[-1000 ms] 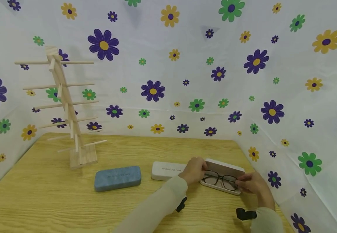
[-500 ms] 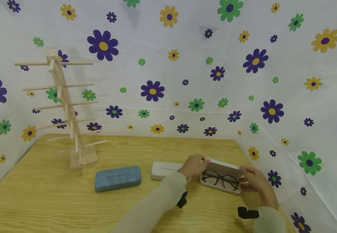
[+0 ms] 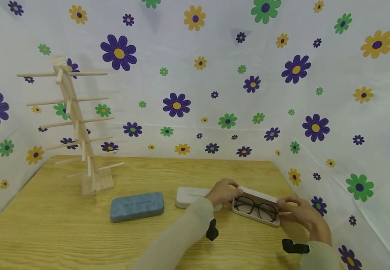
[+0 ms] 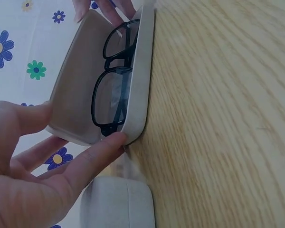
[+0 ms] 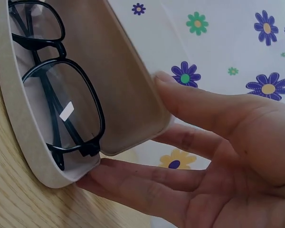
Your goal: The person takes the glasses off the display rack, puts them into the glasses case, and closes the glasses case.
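Note:
A white eyeglass case (image 3: 254, 220) lies on the table at the right, its lid (image 4: 76, 90) partly lowered over the base. Black-framed eyeglasses (image 5: 100, 114) rest inside, lenses facing up, temples folded beneath. My left hand (image 3: 222, 193) holds the case's left end; in the left wrist view its thumb touches the lid's edge and a fingertip sits at the base's corner. At the opposite end is my right hand (image 3: 301, 213). The right wrist view shows its thumb (image 5: 168, 85) on the lid and its lower fingers (image 5: 133, 183) against the base's end.
Beside my left hand lies another white case (image 3: 189, 197), closed, partly covered by that hand. A blue case (image 3: 136, 207) sits farther left. Behind it stands a wooden rack (image 3: 80, 127) with several horizontal pegs. Flowered white cloth (image 3: 154, 82) surrounds the wooden table (image 3: 90, 243).
My right hand has shifted from beside the eyeglasses up to the lid's right corner. The lid has tilted down toward the base. My left hand has moved slightly along the lid's left end.

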### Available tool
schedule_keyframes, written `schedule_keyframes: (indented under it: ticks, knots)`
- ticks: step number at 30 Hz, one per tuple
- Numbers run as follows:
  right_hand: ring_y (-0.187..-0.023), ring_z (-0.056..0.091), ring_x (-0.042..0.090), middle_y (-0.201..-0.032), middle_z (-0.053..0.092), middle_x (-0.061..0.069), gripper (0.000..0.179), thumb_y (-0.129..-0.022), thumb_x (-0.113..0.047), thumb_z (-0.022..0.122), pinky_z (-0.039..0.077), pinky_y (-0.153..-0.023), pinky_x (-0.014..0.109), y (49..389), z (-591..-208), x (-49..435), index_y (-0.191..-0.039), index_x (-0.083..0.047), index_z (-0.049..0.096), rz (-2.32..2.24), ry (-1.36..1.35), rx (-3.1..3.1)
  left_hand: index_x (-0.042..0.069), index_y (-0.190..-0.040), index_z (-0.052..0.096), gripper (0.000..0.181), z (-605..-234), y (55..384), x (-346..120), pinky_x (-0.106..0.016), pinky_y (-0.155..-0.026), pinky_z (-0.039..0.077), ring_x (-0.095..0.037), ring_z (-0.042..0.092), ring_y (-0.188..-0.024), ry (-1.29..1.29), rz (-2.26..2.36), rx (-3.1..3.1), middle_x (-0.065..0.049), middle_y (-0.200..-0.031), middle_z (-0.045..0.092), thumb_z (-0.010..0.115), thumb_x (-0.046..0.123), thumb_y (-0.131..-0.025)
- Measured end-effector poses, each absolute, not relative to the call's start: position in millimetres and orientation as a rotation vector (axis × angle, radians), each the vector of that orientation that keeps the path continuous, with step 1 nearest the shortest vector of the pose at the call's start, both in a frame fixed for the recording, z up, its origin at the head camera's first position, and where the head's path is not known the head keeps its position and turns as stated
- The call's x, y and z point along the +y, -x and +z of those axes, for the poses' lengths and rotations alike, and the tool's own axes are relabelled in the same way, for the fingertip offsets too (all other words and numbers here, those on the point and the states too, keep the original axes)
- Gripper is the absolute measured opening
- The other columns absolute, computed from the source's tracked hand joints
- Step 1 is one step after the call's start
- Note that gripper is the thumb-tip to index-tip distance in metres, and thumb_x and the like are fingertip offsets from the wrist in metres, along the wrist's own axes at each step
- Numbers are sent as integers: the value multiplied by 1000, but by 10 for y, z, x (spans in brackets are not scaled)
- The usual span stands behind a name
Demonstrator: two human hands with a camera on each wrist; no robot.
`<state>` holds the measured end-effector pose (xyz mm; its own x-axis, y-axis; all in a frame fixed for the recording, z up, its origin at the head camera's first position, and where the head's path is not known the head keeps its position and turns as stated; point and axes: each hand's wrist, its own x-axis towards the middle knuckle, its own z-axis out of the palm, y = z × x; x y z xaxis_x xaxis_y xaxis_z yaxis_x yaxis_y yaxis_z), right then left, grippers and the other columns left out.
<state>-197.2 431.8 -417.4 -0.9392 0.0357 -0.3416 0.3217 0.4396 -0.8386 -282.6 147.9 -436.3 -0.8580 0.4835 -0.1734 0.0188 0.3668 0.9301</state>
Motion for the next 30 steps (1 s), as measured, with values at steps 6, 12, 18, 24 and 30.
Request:
schedule_keyframes:
  ticks: [6, 12, 18, 24, 30]
  knots:
    - [-115, 71, 27, -138, 59, 28, 49, -100, -29, 70, 59, -99, 43, 1952, -4204, 4402, -135, 4, 58, -1476, -250, 2420, 11, -123, 71, 30, -4430, 2831, 1481, -43, -80, 63, -31, 77, -82, -430, 1518, 2223, -22, -138, 62, 77, 18, -94]
    - [-110, 73, 24, -136, 60, 29, 49, -97, -22, 75, 61, -95, 42, 1949, -4246, 4438, -135, 4, 58, -1452, -252, 2406, 10, -116, 72, 27, -4460, 2807, 1469, -42, -75, 63, -31, 76, -81, -463, 1500, 2238, -14, -105, 71, 80, 9, -90]
    - [-110, 69, 25, -135, 63, 29, 49, -92, -26, 80, 59, -92, 44, 1982, -4219, 4400, -129, 0, 62, -1269, -270, 2514, 4, -113, 72, 30, -4453, 2781, 1454, -37, -69, 61, -21, 65, -71, -486, 1522, 2231, -10, -89, 63, 80, -2, -85]
    - [-108, 66, 22, -131, 65, 27, 41, -88, -20, 83, 59, -91, 42, 2029, -4205, 4312, -122, -1, 69, -1105, -312, 2598, 1, -104, 74, 20, -4454, 2752, 1477, -23, -60, 45, -13, 47, -68, -550, 1416, 2371, -14, -109, 70, 79, -4, -85]
    - [-104, 69, 23, -133, 61, 33, 43, -91, -14, 79, 62, -89, 42, 2037, -4149, 4266, -128, 4, 65, -1111, -312, 2591, 4, -108, 76, 23, -4393, 2769, 1438, -30, -76, 54, -19, 59, -97, -597, 1320, 2431, -15, -124, 69, 80, 1, -86]
